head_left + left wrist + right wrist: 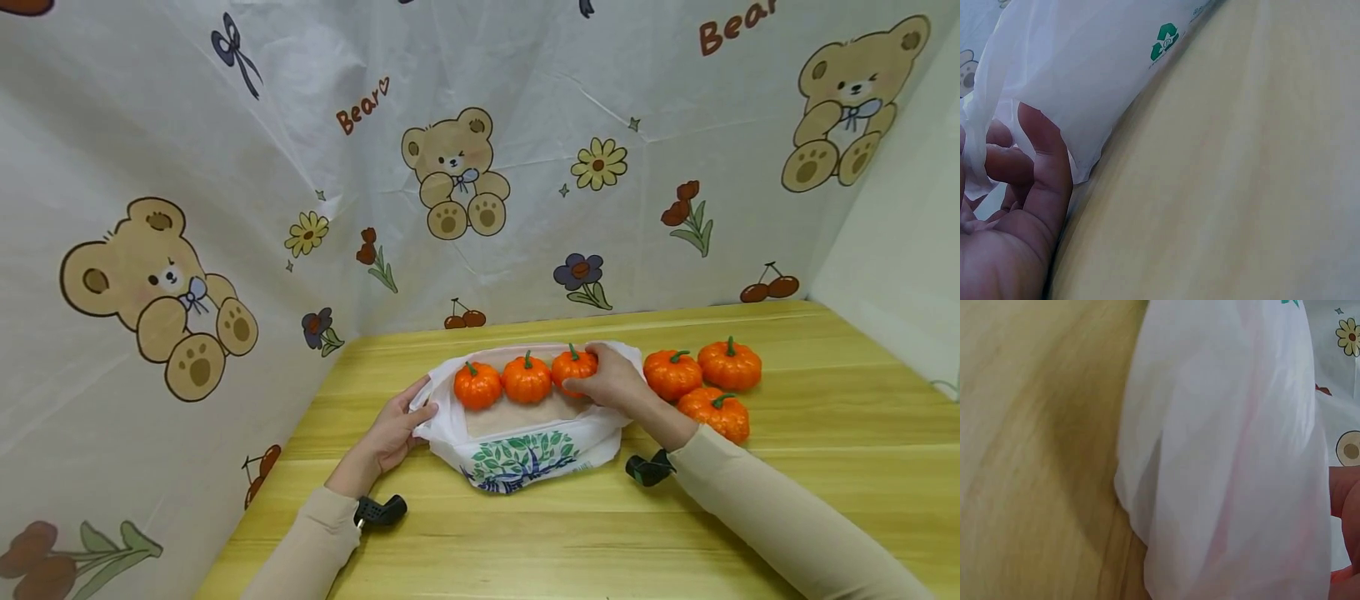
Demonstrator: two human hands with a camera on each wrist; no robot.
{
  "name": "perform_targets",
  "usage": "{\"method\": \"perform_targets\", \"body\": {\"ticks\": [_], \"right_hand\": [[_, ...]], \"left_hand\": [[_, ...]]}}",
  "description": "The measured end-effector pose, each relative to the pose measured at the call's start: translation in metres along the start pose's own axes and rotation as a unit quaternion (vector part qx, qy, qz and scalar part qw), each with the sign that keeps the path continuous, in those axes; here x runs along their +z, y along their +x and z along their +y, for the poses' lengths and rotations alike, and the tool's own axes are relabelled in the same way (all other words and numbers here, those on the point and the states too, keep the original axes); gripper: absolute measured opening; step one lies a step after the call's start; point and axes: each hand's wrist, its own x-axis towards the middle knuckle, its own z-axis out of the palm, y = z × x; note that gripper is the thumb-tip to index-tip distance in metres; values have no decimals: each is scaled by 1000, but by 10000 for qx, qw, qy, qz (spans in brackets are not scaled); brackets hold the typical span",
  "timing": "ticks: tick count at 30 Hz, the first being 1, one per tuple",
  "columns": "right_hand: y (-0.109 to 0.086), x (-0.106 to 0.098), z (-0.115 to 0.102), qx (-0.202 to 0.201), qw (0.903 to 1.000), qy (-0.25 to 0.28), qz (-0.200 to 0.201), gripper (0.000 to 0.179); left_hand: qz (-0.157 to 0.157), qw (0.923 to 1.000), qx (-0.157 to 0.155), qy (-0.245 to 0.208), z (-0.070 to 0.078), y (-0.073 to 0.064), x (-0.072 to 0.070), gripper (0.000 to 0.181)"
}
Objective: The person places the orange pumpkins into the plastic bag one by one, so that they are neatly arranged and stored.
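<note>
A white plastic bag (450, 446) with a green and blue tree print lies with its mouth spread wide over a beige inner surface. Three small orange pumpkins line its far side: a left one (477, 387), a middle one (527, 380) and a right one (567, 367). My left hand (393, 429) grips the bag's left rim; in the left wrist view its fingers (1047, 162) curl into the thin plastic. With thumb and fingers, my right hand (611, 379) holds the right pumpkin inside the bag. In the right wrist view the bag (1229, 456) hides most of that hand.
Outside the bag, on the right of the wooden table (525, 542), sit three more orange pumpkins: one near the bag (671, 375), one behind (730, 365) and one in front (716, 414), under the right forearm's far side. A bear-print curtain (525, 275) stands behind the table.
</note>
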Motion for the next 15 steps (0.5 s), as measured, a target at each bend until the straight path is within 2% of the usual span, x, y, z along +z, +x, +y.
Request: {"method": "perform_targets", "body": {"ticks": [9, 15], "right_hand": [[1, -2, 1, -70, 9999, -22, -72, 88], [0, -9, 0, 94, 9996, 92, -246, 87]], "left_hand": [[-70, 10000, -36, 45, 0, -1, 0, 72], [-80, 10000, -26, 35, 0, 0, -1, 72]]}}
